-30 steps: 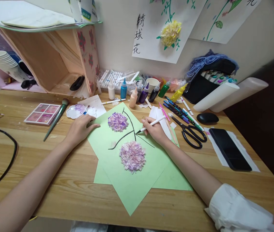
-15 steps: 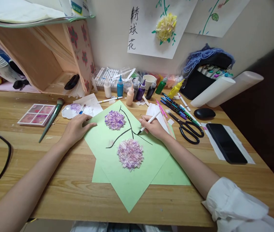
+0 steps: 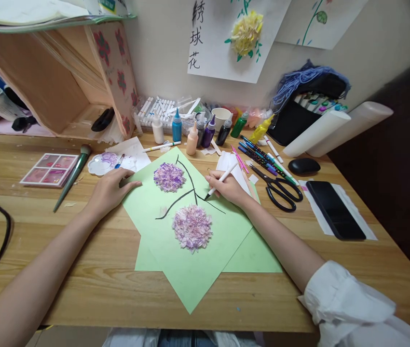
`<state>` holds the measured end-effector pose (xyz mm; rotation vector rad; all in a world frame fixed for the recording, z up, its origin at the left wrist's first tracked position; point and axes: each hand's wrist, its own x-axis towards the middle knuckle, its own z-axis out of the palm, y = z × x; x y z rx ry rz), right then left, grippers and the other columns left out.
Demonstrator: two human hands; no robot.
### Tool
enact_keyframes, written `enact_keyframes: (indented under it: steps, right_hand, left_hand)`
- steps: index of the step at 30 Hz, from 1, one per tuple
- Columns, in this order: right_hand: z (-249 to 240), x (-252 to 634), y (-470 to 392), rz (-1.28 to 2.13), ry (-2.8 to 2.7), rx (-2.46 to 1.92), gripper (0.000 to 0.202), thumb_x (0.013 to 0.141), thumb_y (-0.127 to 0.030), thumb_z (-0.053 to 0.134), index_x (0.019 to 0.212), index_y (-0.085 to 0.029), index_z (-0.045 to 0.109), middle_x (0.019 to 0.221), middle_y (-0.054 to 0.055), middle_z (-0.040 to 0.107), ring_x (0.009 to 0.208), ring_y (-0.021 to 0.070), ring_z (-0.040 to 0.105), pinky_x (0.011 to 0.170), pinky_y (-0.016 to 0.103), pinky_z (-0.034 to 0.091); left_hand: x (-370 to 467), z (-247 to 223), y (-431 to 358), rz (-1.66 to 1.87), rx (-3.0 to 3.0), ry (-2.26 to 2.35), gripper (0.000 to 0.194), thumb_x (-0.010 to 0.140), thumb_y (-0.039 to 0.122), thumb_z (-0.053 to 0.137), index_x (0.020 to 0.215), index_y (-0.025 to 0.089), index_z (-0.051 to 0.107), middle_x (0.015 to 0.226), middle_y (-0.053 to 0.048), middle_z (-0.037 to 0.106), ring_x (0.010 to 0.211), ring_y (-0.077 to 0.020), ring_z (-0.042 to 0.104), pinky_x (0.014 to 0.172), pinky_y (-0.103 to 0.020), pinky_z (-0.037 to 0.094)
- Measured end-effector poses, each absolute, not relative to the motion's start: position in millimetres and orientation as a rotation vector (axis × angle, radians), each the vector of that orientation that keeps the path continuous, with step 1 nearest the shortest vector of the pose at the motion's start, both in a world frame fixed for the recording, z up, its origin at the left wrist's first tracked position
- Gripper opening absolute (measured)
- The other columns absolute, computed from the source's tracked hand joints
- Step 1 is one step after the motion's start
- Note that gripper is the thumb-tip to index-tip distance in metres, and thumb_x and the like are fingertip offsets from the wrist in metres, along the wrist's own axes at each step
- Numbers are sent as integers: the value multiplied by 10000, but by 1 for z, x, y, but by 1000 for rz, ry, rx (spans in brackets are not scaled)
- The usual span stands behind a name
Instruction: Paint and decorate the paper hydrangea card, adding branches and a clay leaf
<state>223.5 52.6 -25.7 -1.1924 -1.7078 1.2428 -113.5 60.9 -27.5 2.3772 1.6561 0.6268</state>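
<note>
My right hand (image 3: 227, 187) grips a white marker pen (image 3: 223, 180), its black tip on a dark branch line (image 3: 180, 201) drawn across the green paper (image 3: 190, 274). My left hand (image 3: 113, 189) rests with fingers apart at the sheet's left corner, thumb lying on the paper. Two round flower heads of small petals are on the sheet: a deeper purple flower (image 3: 169, 177) near the top and a paler pink-purple flower (image 3: 192, 228) below the branches. A second green sheet (image 3: 252, 255) lies underneath.
To the right lie black scissors (image 3: 280, 189), a phone (image 3: 335, 209) and a mouse (image 3: 304, 166). Several paint bottles (image 3: 210, 133) stand at the back. On the left are a makeup palette (image 3: 49, 169), a brush (image 3: 72, 178), a paint palette (image 3: 102, 165) and a cardboard box (image 3: 113, 77).
The whole view has shifted slightly, so everything sits a little further left and up. The pen tip stays at nearly the same place on the right-hand branch. My left hand has not visibly moved on the paper.
</note>
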Motion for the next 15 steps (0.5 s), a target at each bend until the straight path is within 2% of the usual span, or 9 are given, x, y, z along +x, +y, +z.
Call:
enact_keyframes:
  steps: [2,6,10,15]
  right_hand:
    - [-25,224,53,1244,-1713,-1204,453,845,-490,524,516,-204,400,410,-65,372,431,92,378,492,248,304]
    - [-23,224,52,1213,-1695,-1206,443,853,-502,501,537,-205,412,417,-59,404,441,95,395,504,248,317]
    - [-24,226,52,1246,-1747,-1195,465,839,-508,516,509,-206,387,418,-61,365,427,90,366,470,248,282]
    - [-24,228,53,1238,-1735,-1178,442,858,-467,501,517,-205,398,433,-56,386,435,89,380,471,245,286]
  left_hand:
    - [-113,-28,61,620,2368,1671,377,821,551,513,902,189,578,837,-44,614,747,-194,546,667,-283,389]
    - [-114,-28,61,609,2342,1687,393,812,561,515,911,188,589,845,-46,624,744,-195,553,663,-288,396]
    - [-115,-29,62,628,2332,1689,398,801,561,531,915,185,595,852,-43,629,745,-192,559,661,-282,399]
    - [-113,-28,62,636,2340,1687,383,807,546,536,906,182,597,847,-41,629,741,-188,561,658,-277,395]
